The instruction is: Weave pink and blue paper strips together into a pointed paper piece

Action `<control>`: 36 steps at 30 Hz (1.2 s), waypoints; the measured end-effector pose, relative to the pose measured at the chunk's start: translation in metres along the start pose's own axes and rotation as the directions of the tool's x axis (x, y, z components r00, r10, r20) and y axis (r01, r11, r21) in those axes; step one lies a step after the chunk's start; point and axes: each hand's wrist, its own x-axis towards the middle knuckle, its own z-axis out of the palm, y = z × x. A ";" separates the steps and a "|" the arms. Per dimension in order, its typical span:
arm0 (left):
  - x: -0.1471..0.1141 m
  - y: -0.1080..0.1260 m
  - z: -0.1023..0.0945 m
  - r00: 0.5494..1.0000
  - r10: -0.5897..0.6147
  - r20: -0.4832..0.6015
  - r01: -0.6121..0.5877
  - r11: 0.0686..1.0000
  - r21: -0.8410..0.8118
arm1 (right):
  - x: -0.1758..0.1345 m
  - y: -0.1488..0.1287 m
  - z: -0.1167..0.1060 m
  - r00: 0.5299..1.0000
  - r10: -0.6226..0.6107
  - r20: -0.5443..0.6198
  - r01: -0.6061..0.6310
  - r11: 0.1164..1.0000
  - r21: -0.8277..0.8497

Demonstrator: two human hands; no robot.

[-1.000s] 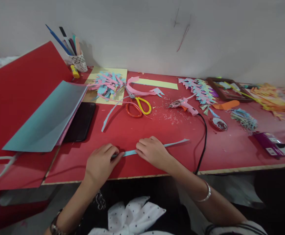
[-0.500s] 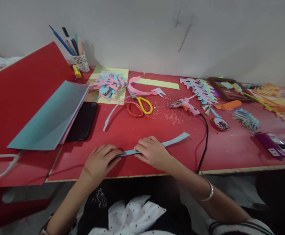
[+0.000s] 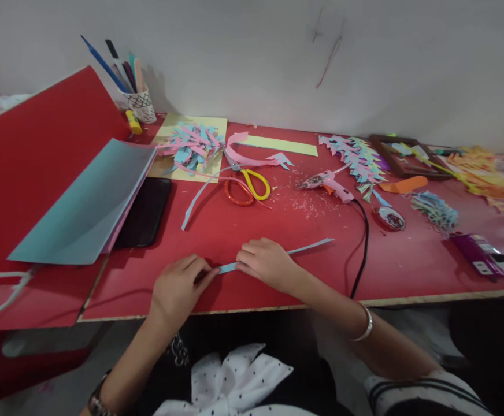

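Note:
A light blue paper strip (image 3: 228,268) runs between my two hands, low over the red table near its front edge. My left hand (image 3: 181,283) pinches the strip's left end between thumb and fingers. Farther along, my right hand (image 3: 266,263) is closed on the same strip, whose free end sticks out to the right, seen nearly edge-on. Beyond the hands lie scissors (image 3: 258,185) with one red and one yellow handle, and a thin, pale blue strip (image 3: 195,203) beside them. The fingertips of my right hand are partly hidden.
Behind sits a heap of pink and blue paper pieces (image 3: 193,147) on yellow paper. A pink glue gun (image 3: 330,184) lies at right, its black cord (image 3: 362,254) crossing the front edge. Blue sheets (image 3: 87,208) lean over a black phone (image 3: 148,216). A pen cup (image 3: 141,107) stands at the wall.
My left thumb and fingers have drawn together on the strip's end. The strip has turned so its right part shows thinner. Less of it shows between the hands.

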 end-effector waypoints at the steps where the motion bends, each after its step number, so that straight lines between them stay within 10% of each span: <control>1: 0.000 0.000 0.000 1.000 -0.015 0.017 0.015 1.000 -0.006 | 0.000 0.001 0.000 1.000 -0.008 0.003 0.008 1.000 -0.001; 22: -0.015 -0.025 -0.008 0.998 -0.048 0.046 0.052 0.996 -0.073 | 0.003 0.003 -0.002 0.999 -0.020 0.033 0.019 0.999 0.031; 31: -0.024 0.006 -0.003 0.939 0.344 0.013 -0.338 0.914 0.224 | 0.003 0.002 0.000 1.000 -0.025 0.012 0.025 1.000 0.013; 36: -0.026 0.020 0.002 0.953 0.301 0.024 -0.297 0.922 0.248 | 0.001 0.004 0.003 0.998 -0.038 -0.040 0.040 0.998 0.050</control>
